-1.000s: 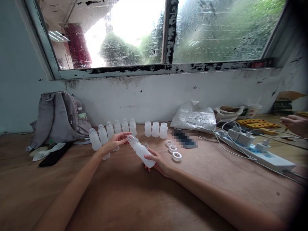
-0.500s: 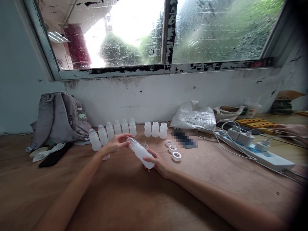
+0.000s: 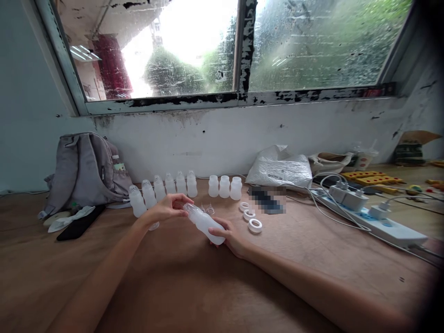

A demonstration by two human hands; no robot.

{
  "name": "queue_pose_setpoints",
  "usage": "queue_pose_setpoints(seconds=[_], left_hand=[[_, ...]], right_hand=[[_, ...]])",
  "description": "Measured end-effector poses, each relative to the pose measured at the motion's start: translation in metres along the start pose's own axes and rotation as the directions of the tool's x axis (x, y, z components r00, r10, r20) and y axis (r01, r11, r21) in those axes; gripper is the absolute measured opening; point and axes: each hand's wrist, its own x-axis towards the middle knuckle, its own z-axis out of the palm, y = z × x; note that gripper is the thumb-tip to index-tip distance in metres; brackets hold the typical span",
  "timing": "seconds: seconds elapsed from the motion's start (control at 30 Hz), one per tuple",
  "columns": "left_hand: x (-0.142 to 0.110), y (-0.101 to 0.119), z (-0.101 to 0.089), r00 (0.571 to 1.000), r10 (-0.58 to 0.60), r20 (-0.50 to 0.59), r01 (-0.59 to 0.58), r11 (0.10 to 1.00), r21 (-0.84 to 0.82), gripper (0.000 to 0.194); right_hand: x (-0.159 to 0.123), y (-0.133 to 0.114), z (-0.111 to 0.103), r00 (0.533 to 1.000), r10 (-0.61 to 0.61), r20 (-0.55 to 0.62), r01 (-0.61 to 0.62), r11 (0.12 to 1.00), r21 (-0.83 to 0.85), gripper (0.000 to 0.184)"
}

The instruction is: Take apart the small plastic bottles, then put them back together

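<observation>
Two hands in head view: right hand (image 3: pixel 231 237) clamped on tilted frosted bottle (image 3: pixel 207 225), left hand (image 3: pixel 165 208) pinching its clear cap (image 3: pixel 190 211). Bottle's cap end sits slightly lower than a moment ago; cap looks on the neck, seating unclear. Bottle is above the table (image 3: pixel 173 286), left of the three white rings (image 3: pixel 255 225).

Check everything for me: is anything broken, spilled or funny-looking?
Yes, the window frame looks damaged: its pale paint is patchy, with dark bits showing. The wall has dirty marks just below it. I see no spill on the table.
</observation>
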Motion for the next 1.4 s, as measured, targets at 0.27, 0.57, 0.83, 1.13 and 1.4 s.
queue_pose_setpoints(seconds=[0.27, 0.57, 0.83, 1.13, 1.4], left_hand=[[0.005, -0.009, 0.001, 1.000, 0.004, 0.015, -0.003, 1.000, -0.024, 0.039], [0.010, -0.019, 0.006, 1.000, 0.016, -0.025, -0.016, 1.000, -0.008, 0.036], [0.005, -0.003, 0.017, 0.991, 0.111, -0.070, -0.106, 0.992, 0.075, 0.039], [0.011, -0.002, 0.062, 0.960, 0.253, -0.120, -0.246, 0.967, 0.071, 0.054], [0.021, -0.046, 0.096, 0.897, 0.159, -0.412, -0.200, 0.978, -0.060, 0.042]], right_hand=[[0.000, 0.001, 0.000, 1.000, 0.026, 0.003, -0.026, 1.000, 0.005, 0.037], [-0.002, 0.001, 0.001, 1.000, 0.030, 0.007, -0.029, 0.998, -0.063, 0.039], [-0.001, 0.002, 0.002, 0.980, -0.198, 0.002, 0.180, 0.888, -0.423, 0.036], [0.001, 0.009, 0.006, 0.953, -0.303, 0.024, 0.268, 0.802, -0.534, 0.043], [0.003, 0.011, 0.000, 0.964, -0.266, 0.027, 0.240, 0.818, -0.523, 0.039]])
